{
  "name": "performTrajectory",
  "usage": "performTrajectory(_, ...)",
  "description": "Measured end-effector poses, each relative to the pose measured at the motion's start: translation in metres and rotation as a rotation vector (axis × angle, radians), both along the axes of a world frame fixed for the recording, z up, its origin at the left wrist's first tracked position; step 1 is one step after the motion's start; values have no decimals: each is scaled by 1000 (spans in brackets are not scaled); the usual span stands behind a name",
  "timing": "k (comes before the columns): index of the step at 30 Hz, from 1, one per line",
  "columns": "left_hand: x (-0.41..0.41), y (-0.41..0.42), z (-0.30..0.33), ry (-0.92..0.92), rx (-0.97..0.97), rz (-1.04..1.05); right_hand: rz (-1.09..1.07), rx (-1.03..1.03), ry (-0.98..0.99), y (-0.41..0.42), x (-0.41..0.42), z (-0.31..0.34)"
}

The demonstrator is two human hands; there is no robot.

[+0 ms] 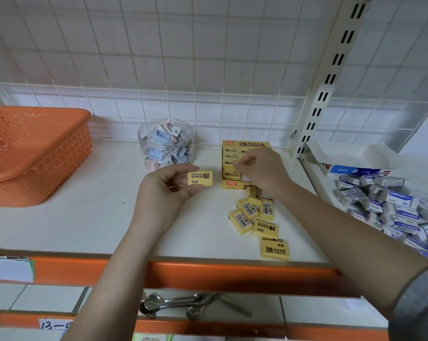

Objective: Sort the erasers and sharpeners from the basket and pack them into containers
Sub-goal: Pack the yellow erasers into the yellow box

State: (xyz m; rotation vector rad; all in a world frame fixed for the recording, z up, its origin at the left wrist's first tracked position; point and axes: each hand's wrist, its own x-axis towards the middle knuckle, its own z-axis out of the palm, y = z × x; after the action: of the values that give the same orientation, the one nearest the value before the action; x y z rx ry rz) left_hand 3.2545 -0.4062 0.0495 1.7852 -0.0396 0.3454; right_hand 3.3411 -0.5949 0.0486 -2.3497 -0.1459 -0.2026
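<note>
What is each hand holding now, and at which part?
The left hand pinches a yellow eraser by its left end. The right hand has curled fingers over the yellow box; whether it holds anything cannot be told.

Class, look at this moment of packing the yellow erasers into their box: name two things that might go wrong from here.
1. One loose yellow eraser lies right at the shelf's front edge; the right forearm above the pile might knock it off.
2. The left hand pinches a yellow eraser by one end only, so it may slip while the right hand works at the yellow box.
</note>
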Motion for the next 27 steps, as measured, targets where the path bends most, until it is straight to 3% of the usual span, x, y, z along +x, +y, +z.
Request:
performTrajectory(3,1,3,7,0,25,-41,113,150,6,1,-20,19)
performTrajectory(7,0,-1,21,36,-95,-148,326,313,136,6,-51,32)
performTrajectory(11,0,-2,31,52,9,-149,288,407,140,9,-66,30)
performTrajectory(17,-11,-24,20,70,-114,-163,155,754,151,11,-83,25)
performTrajectory(22,-18,-33,11,21,-216,-187,114,520,-11,7,-97,19)
performTrajectory(27,19,-14,26,46,125,-136,19,211,-9,-20,-94,12)
